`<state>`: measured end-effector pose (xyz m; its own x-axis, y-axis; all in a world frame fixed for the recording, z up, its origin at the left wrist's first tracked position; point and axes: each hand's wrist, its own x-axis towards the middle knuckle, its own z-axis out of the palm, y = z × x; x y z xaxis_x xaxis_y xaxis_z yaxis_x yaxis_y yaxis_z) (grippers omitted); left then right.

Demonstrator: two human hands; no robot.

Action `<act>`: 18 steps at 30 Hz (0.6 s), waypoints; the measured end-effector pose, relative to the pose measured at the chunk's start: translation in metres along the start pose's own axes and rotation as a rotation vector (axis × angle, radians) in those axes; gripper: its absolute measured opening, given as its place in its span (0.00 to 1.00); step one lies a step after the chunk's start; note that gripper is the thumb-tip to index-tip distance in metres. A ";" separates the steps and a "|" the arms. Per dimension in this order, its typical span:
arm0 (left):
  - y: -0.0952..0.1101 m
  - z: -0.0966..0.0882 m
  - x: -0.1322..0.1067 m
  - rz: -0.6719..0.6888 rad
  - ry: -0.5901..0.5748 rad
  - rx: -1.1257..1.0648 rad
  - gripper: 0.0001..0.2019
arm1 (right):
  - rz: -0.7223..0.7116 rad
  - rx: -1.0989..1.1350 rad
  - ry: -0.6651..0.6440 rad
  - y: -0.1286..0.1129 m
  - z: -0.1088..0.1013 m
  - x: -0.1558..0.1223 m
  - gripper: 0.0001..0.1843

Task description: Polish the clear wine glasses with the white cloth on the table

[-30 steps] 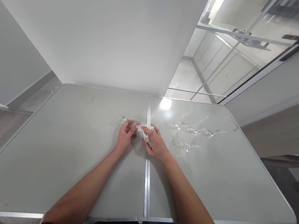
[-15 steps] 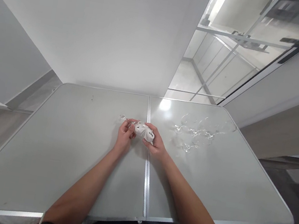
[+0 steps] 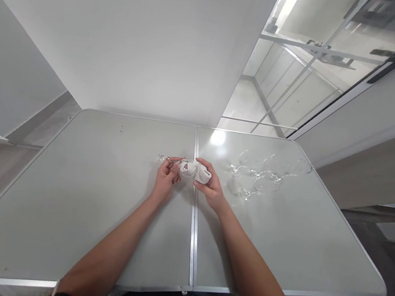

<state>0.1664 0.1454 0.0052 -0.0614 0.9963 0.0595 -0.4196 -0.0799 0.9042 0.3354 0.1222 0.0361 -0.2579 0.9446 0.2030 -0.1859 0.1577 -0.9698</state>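
Between my hands, over the middle of the table, a clear stemmed glass (image 3: 161, 157) lies on its side with its foot to the left. My left hand (image 3: 167, 176) pinches it by the stem. A white cloth (image 3: 195, 171) covers the bowl end, so most of the bowl is hidden. My right hand (image 3: 211, 185) is closed around the cloth from the right, thumb below and fingers above.
Several clear stemmed glasses (image 3: 246, 195) are grouped on the right half of the grey table (image 3: 59, 205). A metal seam (image 3: 194, 228) divides the tabletop. A white wall (image 3: 151, 59) rises behind it, with a glass-paned door (image 3: 287, 82) at the right.
My right hand has shifted slightly right with the cloth, which now extends further from my left hand. My left hand stays almost in place on the stem.
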 end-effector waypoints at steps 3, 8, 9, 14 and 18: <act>0.000 -0.002 0.000 -0.024 -0.030 -0.041 0.18 | 0.006 -0.066 -0.004 -0.001 -0.003 -0.001 0.28; -0.003 -0.004 0.001 -0.028 -0.007 -0.090 0.14 | -0.026 -0.090 0.164 0.000 -0.005 0.000 0.23; -0.003 -0.004 0.001 -0.027 -0.012 -0.095 0.14 | -0.024 -0.050 0.154 0.000 -0.003 0.001 0.24; 0.001 -0.004 -0.001 -0.068 -0.103 -0.124 0.13 | -0.007 0.065 0.078 0.001 0.004 0.001 0.30; 0.006 -0.002 -0.004 -0.146 -0.228 -0.190 0.18 | -0.066 0.097 0.308 0.003 0.000 0.000 0.23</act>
<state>0.1625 0.1411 0.0101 0.2072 0.9772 0.0475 -0.5716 0.0815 0.8165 0.3346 0.1225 0.0333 0.0536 0.9783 0.2001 -0.2862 0.2071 -0.9355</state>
